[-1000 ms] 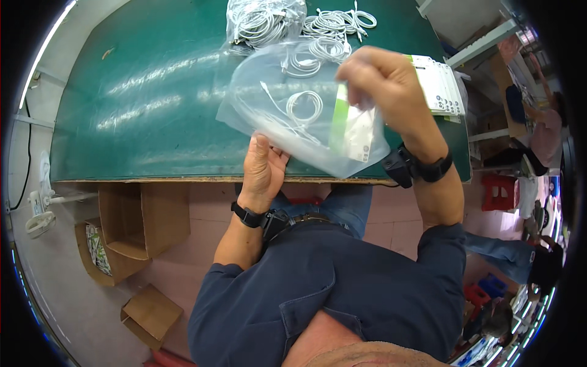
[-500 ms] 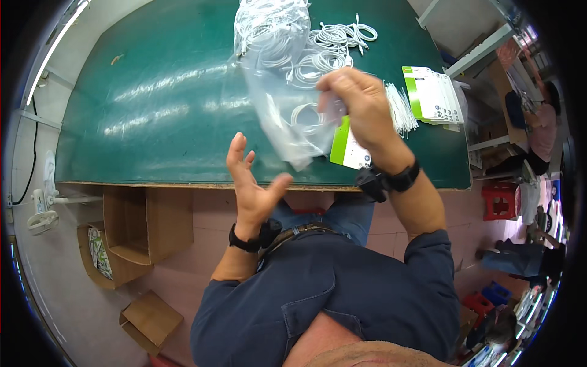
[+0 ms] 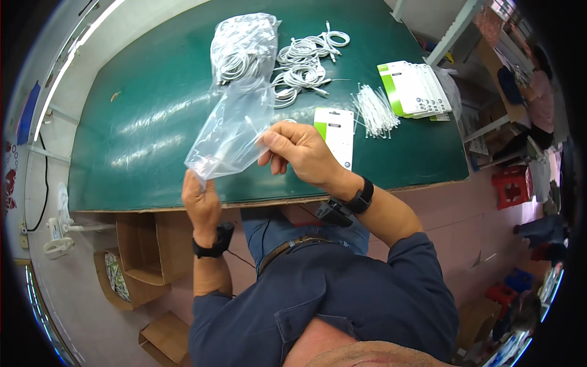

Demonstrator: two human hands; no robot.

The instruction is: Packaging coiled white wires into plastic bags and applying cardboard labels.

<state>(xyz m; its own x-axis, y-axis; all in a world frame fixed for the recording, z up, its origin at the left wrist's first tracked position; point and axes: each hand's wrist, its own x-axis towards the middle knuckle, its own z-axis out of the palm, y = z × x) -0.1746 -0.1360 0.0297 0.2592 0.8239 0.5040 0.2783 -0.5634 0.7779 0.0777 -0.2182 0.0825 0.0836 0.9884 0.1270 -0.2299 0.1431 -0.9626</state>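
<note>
A clear plastic bag (image 3: pixel 229 131) stretches from the table toward me, its far part packed with white coiled cables (image 3: pixel 244 52). My left hand (image 3: pixel 202 202) is closed on the bag's near corner by the table's front edge. With fingers curled into a pinch, my right hand (image 3: pixel 299 153) holds the bag's right edge. Right of the bag lie loose coils of white cable (image 3: pixel 302 76). A white and green card (image 3: pixel 336 134) rests flat just beyond my right hand. Beside it is a pile of thin white cable ties (image 3: pixel 376 113).
A stack of white and green cards (image 3: pixel 416 92) sits at the table's right. Under the left edge stand open cardboard boxes (image 3: pixel 142 248). To the right are a red stool (image 3: pixel 512 186) and a seated person (image 3: pixel 538 92). The green table (image 3: pixel 147 98) has a bare wooden front edge.
My left hand, spread and free before, has moved left and closed on the bag's corner. My right hand has come lower and left to the bag's edge. The bag is now pulled taut.
</note>
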